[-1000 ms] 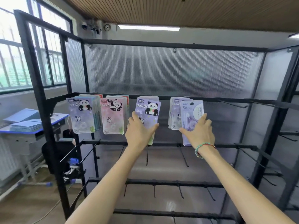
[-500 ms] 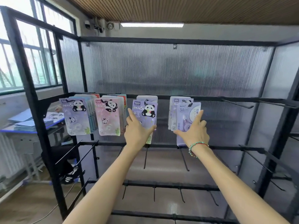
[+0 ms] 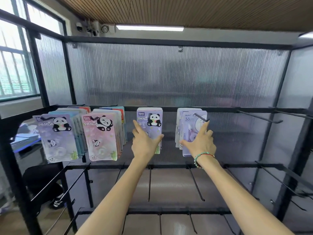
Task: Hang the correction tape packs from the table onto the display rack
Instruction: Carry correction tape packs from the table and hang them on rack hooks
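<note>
At centre frame, the left hand [image 3: 144,143] presses flat, fingers spread, on a panda pack [image 3: 150,122] hanging on the rack [image 3: 237,110], while the right hand [image 3: 199,143], also spread, touches the neighbouring purple pack [image 3: 191,126].

Black metal display rack [image 3: 220,109], ribbed translucent back panel. Top rail: four hooks toward left end carry correction tape packs [image 3: 100,133]; hooks toward right end bare. Lower two rails: hooks bare.
</note>
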Demonstrator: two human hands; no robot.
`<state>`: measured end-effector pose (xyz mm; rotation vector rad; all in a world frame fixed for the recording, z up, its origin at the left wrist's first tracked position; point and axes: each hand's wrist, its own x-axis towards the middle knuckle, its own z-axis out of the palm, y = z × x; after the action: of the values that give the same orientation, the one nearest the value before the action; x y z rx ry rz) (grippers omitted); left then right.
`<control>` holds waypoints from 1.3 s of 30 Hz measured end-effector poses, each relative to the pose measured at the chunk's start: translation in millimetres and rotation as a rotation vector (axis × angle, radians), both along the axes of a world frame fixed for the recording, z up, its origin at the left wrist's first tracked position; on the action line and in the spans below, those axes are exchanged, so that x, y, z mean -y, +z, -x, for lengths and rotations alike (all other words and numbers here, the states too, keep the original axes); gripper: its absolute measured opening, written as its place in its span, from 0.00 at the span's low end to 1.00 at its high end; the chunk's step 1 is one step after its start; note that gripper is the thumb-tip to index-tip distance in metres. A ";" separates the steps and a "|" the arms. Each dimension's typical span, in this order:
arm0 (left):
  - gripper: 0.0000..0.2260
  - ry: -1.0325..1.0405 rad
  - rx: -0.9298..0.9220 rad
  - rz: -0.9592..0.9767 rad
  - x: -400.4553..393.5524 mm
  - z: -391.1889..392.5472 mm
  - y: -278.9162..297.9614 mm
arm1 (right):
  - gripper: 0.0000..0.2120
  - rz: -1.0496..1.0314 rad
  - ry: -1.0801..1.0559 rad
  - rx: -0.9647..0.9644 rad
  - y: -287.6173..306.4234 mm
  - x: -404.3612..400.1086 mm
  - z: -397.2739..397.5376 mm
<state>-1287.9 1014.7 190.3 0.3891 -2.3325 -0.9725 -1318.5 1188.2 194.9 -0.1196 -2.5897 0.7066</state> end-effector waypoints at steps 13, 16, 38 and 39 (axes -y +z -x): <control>0.53 -0.019 -0.006 0.030 4.6 -11.1 -8.2 | 0.59 0.058 0.060 -0.013 -6.1 -5.1 -14.4; 0.51 -0.023 -0.020 0.073 6.0 -23.8 -12.8 | 0.57 0.056 0.088 0.008 -10.0 -9.5 -26.9; 0.34 0.355 0.164 0.288 125.8 -320.7 -80.7 | 0.32 -0.239 0.847 0.021 -49.0 143.7 -221.2; 0.34 0.402 0.179 0.292 140.5 -342.6 -82.1 | 0.32 -0.249 0.893 0.011 -50.0 163.4 -236.6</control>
<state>-945.3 874.2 108.2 0.8122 -2.3752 -0.4139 -1081.9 1024.8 144.9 1.1620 -2.6457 0.6333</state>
